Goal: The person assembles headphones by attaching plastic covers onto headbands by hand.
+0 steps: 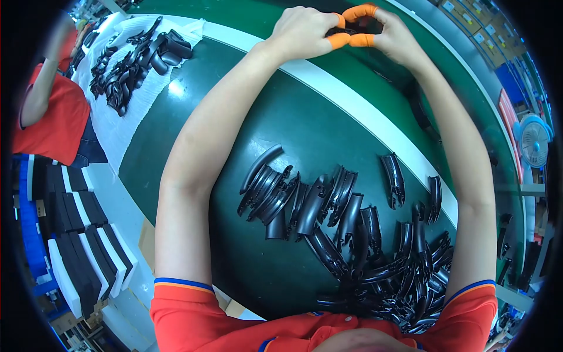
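Note:
Both arms reach out over the green work surface (187,111). My left hand (305,32) and my right hand (394,36) meet at the far side, with orange finger covers on some fingertips. Between the fingertips is a small black plastic part (350,31), pinched from both sides. Its exact shape is mostly hidden by the fingers. Nearer my body lie several curved glossy black plastic pieces (311,211), some side by side, others in a jumbled heap (404,281) close to my red shirt.
A white strip (334,88) crosses the green surface. More black parts (138,67) lie on a white cloth (132,126) at the left, beside a person in a red shirt (61,114). Black and white foam-like blocks (88,264) are stacked lower left. A fan (535,141) stands right.

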Available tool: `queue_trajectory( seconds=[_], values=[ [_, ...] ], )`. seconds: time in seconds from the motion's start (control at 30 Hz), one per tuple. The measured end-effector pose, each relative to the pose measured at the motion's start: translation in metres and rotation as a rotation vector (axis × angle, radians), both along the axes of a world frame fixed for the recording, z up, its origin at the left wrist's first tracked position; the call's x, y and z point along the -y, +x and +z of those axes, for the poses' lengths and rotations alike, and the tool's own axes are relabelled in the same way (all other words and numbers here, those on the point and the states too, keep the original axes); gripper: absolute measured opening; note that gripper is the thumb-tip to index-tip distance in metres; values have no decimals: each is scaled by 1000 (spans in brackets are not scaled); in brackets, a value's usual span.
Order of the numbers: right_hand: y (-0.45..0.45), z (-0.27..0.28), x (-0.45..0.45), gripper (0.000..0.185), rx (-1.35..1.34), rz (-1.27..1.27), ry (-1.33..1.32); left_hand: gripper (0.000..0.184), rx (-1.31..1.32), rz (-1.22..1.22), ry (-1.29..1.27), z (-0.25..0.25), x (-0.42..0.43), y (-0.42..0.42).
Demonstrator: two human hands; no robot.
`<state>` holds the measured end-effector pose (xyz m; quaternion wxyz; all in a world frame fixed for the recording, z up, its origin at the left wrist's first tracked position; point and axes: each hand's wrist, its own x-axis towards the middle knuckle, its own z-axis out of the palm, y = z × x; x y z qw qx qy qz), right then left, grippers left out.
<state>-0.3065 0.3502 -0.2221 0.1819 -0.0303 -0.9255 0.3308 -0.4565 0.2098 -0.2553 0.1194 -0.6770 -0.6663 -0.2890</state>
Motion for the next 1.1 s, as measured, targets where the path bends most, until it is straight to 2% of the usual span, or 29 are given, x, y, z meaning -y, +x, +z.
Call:
queue_trajectory(
  seconds=[0.03,0.07,0.13,0.17,0.23,0.27,0.33,0.4,0.43,0.47,0.53,0.57,0.63,0.67,0.73,0.8,0.83,0.87,0.9,0.93,1.0,1.03,1.07,1.1],
  values=[
    [-5,1,-5,49,72,107,-113,28,-55,9,-46,2,0,3],
    [-5,-1,-9,49,70,108,-111,29,-89,3,-74,4,1,6],
    [-1,-4,-12,52,86,91,-465,31,-195,-13,174,0,5,12],
    [-4,-5,-13,54,48,122,-532,32,-230,-17,258,-3,5,14],
    [-7,-7,-11,54,64,126,-526,33,-77,43,-13,-10,-8,1],
    [-9,-7,-10,54,81,140,-524,33,-77,42,-12,-13,-8,0],
    [-11,-11,-7,54,92,168,-501,42,-89,15,6,-19,-6,-1],
    [-9,-11,-2,54,76,252,-312,41,-149,21,8,-22,-9,-2],
    [-6,-4,3,53,78,205,-150,40,-153,24,-9,-20,-9,-1],
    [-5,-5,2,53,80,202,-150,40,-159,25,-28,-19,-9,1],
    [-4,-6,2,56,104,255,-365,40,-187,36,-73,-20,-10,4],
    [-2,-5,2,56,102,253,-366,40,-216,51,-116,-20,-11,5],
    [2,0,6,61,130,109,-137,36,-171,27,-78,-18,-7,9],
    [4,3,10,61,131,105,-140,33,-125,4,-40,-15,-5,13],
    [6,8,18,64,117,47,51,34,-28,2,-61,-9,-4,22],
    [8,-3,18,64,-13,1,212,36,66,17,-109,0,-1,26],
    [8,-15,6,62,-47,28,194,38,74,-33,-110,9,1,30],
    [12,-18,5,62,-5,84,-40,40,81,-82,-110,11,3,32],
    [20,-22,5,54,-23,33,-43,40,69,-197,-72,7,-4,25],
    [30,-23,8,47,-48,-33,-45,39,22,-209,-74,5,-6,19],
    [44,-44,-5,51,-4,-90,-64,34,25,-231,67,15,-5,10],
    [48,-59,-14,53,-66,-120,170,28,116,-183,8,35,5,18],
    [50,-59,-13,53,23,-167,252,24,180,-211,-45,41,10,16],
    [53,-64,-15,53,0,-169,351,20,244,-235,-98,46,16,15]
  ],
)
